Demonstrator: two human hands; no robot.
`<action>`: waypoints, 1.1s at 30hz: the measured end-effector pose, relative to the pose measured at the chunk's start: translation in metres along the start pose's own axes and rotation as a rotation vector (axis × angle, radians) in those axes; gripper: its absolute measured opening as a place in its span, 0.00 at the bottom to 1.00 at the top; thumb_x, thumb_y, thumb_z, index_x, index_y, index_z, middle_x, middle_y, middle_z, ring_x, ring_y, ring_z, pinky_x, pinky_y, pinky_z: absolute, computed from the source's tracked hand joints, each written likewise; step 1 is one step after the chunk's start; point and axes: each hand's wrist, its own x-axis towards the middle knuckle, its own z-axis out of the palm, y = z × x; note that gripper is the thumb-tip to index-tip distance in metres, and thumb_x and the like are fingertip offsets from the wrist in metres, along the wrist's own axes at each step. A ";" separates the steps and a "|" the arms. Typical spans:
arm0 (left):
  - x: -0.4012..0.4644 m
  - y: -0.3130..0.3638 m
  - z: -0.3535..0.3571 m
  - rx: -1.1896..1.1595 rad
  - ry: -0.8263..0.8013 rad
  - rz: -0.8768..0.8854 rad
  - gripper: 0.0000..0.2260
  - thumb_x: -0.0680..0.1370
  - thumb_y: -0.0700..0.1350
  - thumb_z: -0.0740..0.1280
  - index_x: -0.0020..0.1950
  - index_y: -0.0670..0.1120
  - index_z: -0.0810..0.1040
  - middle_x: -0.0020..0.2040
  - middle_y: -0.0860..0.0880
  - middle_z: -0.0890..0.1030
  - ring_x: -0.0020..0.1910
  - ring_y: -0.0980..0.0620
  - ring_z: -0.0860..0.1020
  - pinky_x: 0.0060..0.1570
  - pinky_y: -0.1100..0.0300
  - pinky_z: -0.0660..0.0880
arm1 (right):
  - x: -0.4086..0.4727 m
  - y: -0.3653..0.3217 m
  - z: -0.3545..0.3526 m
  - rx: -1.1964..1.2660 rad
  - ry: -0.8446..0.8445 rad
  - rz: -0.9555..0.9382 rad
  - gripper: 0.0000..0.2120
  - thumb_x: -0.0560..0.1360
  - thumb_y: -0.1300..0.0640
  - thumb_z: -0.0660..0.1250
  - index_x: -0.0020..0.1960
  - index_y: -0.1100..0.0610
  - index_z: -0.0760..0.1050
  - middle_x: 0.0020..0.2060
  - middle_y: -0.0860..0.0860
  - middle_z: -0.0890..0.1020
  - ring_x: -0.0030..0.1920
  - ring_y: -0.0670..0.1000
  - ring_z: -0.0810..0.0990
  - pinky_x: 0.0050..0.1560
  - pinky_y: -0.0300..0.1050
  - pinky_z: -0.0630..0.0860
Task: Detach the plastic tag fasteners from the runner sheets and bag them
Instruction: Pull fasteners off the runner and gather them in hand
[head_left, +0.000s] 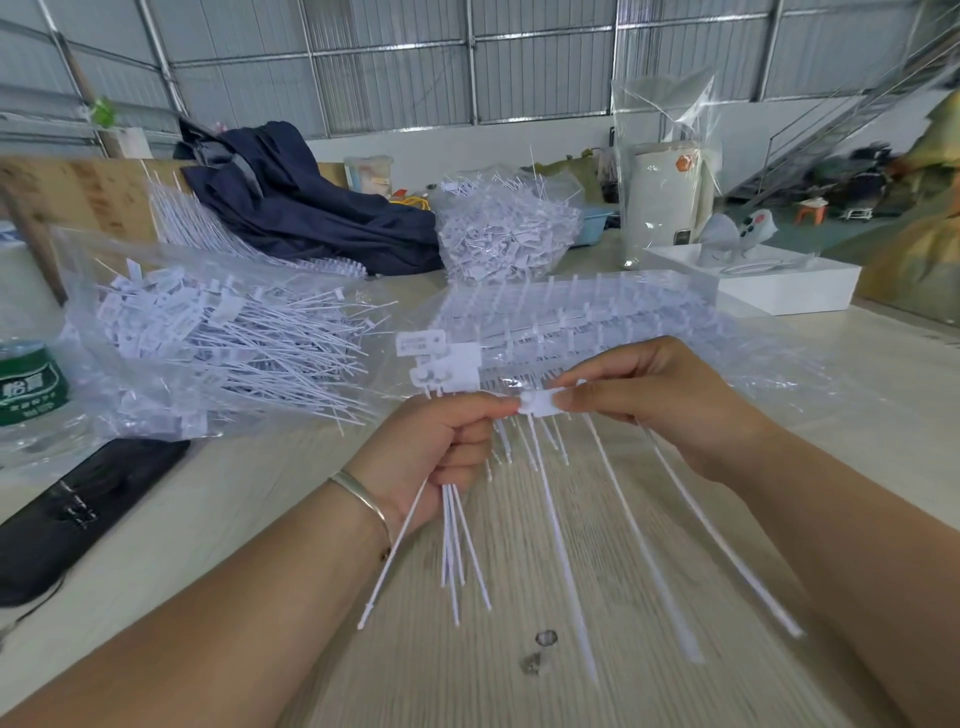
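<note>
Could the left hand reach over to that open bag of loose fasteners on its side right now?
Probably yes: the open bag lies just beyond the left hand with nothing between them, though that hand already grips a bundle of detached fasteners.

Your left hand (441, 447) and right hand (670, 405) meet over the near middle of the table (519, 675), with a tag (540, 402) between their fingertips. Loose fasteners (454, 540) hang down from your left hand. Just behind your hands lie the runner sheets (597, 312). To the left sits an open bag (208, 332) with fasteners in it, a bottle (31, 379) at its left and a pouch (83, 509) in front. Behind lie a jacket (306, 202) and, to its right, another heap (504, 228); a box (769, 280) stands far right.
</note>
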 end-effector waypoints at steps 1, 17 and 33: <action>0.000 0.000 0.000 0.038 0.009 0.003 0.10 0.66 0.40 0.72 0.35 0.48 0.71 0.23 0.55 0.58 0.18 0.59 0.54 0.15 0.68 0.50 | 0.000 -0.001 -0.001 -0.002 -0.003 0.014 0.06 0.68 0.65 0.75 0.46 0.62 0.84 0.23 0.42 0.77 0.24 0.39 0.72 0.28 0.25 0.65; -0.002 -0.006 -0.009 0.955 0.298 0.212 0.16 0.69 0.42 0.73 0.28 0.48 0.67 0.23 0.55 0.68 0.23 0.57 0.66 0.23 0.66 0.61 | 0.000 -0.001 -0.008 -0.378 -0.039 0.195 0.03 0.64 0.62 0.74 0.33 0.62 0.83 0.29 0.58 0.74 0.31 0.46 0.70 0.36 0.39 0.66; -0.005 -0.004 0.002 0.201 0.007 -0.115 0.19 0.71 0.61 0.68 0.34 0.48 0.68 0.27 0.52 0.66 0.20 0.58 0.60 0.17 0.68 0.56 | 0.001 0.005 -0.001 -0.288 -0.118 0.084 0.05 0.76 0.67 0.67 0.45 0.59 0.79 0.28 0.50 0.73 0.31 0.47 0.69 0.36 0.39 0.66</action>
